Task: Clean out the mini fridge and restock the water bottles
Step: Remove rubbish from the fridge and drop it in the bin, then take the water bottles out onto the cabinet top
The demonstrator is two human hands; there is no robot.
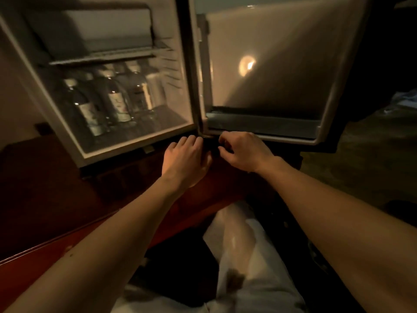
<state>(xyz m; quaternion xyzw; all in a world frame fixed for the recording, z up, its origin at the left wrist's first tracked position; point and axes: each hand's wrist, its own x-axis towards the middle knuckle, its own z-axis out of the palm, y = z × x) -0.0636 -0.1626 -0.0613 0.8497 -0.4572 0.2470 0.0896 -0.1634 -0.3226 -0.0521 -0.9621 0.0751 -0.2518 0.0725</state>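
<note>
The mini fridge (56, 123) stands open on a dark wooden surface, its door (282, 64) swung out to the right. Several clear water bottles (117, 98) with pale labels stand in a row on the fridge floor, under a wire shelf (101, 57). My left hand (187, 159) rests palm down just below the fridge's lower right corner, fingers slightly apart, holding nothing. My right hand (243, 152) hovers beside it under the door's bottom edge, fingers curled. Whether it holds something small is hidden in the dark gap between the hands.
The door's lower rack (259, 125) looks bare. The reddish wooden top (45, 199) runs left and toward me. A white plastic bag (243, 256) lies below, near my body. Dim floor shows at the right.
</note>
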